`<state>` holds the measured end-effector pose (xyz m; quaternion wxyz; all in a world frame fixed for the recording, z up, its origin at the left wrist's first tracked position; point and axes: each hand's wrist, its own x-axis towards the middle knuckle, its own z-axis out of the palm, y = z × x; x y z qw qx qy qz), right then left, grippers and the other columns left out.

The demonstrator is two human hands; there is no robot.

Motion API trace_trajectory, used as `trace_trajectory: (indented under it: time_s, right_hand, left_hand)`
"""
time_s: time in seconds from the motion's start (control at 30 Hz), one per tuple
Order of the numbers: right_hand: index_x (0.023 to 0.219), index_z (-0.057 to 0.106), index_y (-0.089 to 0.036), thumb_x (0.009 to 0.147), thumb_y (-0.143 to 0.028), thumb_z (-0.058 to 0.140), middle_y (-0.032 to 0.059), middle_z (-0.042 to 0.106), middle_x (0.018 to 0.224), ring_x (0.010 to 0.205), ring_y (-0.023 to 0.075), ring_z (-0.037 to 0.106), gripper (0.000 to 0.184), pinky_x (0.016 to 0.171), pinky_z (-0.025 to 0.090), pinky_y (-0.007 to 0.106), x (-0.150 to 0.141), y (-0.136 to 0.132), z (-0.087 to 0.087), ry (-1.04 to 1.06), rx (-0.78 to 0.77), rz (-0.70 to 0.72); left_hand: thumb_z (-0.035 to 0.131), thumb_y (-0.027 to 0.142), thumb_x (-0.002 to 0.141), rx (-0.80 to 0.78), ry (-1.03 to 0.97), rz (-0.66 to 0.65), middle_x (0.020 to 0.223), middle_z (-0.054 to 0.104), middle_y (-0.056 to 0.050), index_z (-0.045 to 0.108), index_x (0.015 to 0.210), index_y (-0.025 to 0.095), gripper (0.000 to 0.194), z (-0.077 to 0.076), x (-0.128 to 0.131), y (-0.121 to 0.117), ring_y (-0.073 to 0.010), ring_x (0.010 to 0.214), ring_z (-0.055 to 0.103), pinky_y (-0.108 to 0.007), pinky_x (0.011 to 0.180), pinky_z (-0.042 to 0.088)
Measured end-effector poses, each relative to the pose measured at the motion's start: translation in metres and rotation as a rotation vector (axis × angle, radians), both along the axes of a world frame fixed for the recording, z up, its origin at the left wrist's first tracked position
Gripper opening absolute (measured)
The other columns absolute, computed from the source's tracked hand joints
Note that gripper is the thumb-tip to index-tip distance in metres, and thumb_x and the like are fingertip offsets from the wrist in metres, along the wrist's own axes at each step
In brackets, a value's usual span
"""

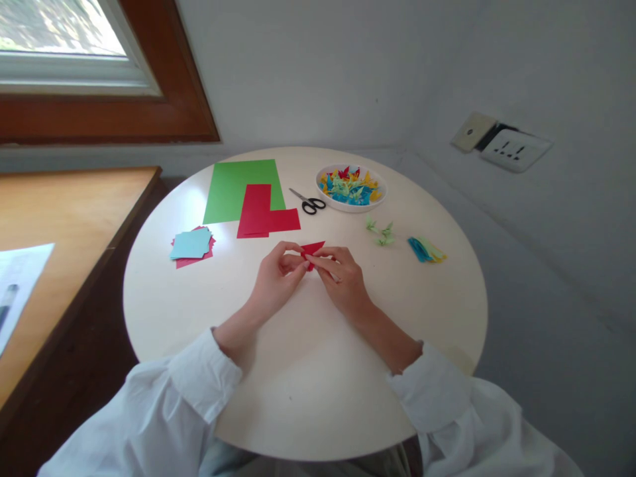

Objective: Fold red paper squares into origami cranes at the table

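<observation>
A small folded piece of red paper (313, 248) is pinched between both hands over the middle of the round white table (298, 371). My left hand (281, 273) grips its left side, fingers and thumb closed. From the right, my right hand (344, 275) holds it with thumb and fingertips pressed together. Fingers cover much of the paper, so its exact folds are hidden. Beyond the hands, an L-shaped red sheet (256, 211) overlaps a large green sheet (231, 192). Black-handled scissors (312, 205) rest to the right of the sheets.
A white dish (322, 197) of colourful folded paper pieces stands at the back. Pale green folded pieces (382, 233) and a fan of blue and yellow papers (426, 250) lie at right. Light blue squares (191, 244) are stacked on red ones at left, near a wooden desk (74, 205).
</observation>
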<state>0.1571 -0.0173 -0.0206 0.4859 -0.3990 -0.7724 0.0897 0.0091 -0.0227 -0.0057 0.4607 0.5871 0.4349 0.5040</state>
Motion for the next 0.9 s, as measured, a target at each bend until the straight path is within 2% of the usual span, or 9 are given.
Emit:
trace_trajectory:
  time_s: [0.27,0.43,0.57,0.67,0.77,0.9]
  right_hand:
    - [0.099,0.067,-0.029,0.083,-0.011,0.049,0.005,0.062,0.087,0.085,0.0193,0.053,0.03,0.068,0.049,0.034,-0.001,0.002,-0.003,-0.044,0.036,0.0]
    - [0.099,0.066,-0.029,0.08,-0.005,0.045,0.0053,0.06,0.091,0.089,0.0198,0.052,0.037,0.073,0.048,0.036,-0.001,0.0,-0.001,-0.056,0.022,-0.007]
    - [0.098,0.065,-0.025,0.081,-0.012,0.051,0.0063,0.057,0.089,0.087,0.0203,0.052,0.025,0.076,0.047,0.038,-0.003,-0.004,0.006,0.009,0.042,-0.143]
    - [0.1,0.062,-0.023,0.079,-0.02,0.058,0.0074,0.056,0.093,0.093,0.0215,0.052,0.021,0.081,0.046,0.039,-0.003,-0.004,0.009,0.076,-0.016,-0.216]
    - [0.089,0.061,-0.022,0.077,-0.02,0.06,0.0059,0.057,0.09,0.091,0.0207,0.053,0.012,0.081,0.046,0.038,-0.003,-0.003,0.008,0.112,-0.078,-0.189]
    - [0.077,0.059,-0.021,0.077,-0.018,0.058,0.0033,0.058,0.08,0.082,0.0186,0.055,0.003,0.076,0.046,0.036,-0.003,-0.001,0.006,0.131,-0.114,-0.141]
  left_hand:
    - [0.063,0.03,0.073,-0.031,0.006,0.01,0.064,0.064,0.0,0.049,0.09,0.019,0.024,0.001,0.0,-0.001,-0.0162,0.068,0.065,-0.027,0.062,0.05]
    - [0.06,0.025,0.073,-0.012,0.015,0.008,0.065,0.065,0.0,0.047,0.089,0.019,0.022,-0.005,-0.003,0.004,-0.0157,0.068,0.065,-0.028,0.064,0.05]
    - [0.058,0.021,0.073,0.039,0.115,0.054,0.069,0.065,-0.001,0.046,0.088,0.02,0.019,-0.008,-0.006,0.004,-0.0155,0.069,0.064,-0.029,0.067,0.05]
    - [0.055,0.018,0.074,0.081,0.177,0.03,0.076,0.067,-0.003,0.046,0.092,0.02,0.02,-0.008,-0.007,0.002,-0.0159,0.075,0.065,-0.031,0.071,0.05]
    - [0.053,0.016,0.074,0.107,0.185,-0.025,0.084,0.069,-0.005,0.046,0.097,0.021,0.025,-0.008,-0.007,0.0,-0.0161,0.08,0.065,-0.031,0.075,0.05]
    - [0.053,0.015,0.074,0.123,0.195,-0.049,0.084,0.068,-0.004,0.046,0.1,0.022,0.027,-0.008,-0.006,-0.002,-0.016,0.08,0.065,-0.031,0.075,0.05]
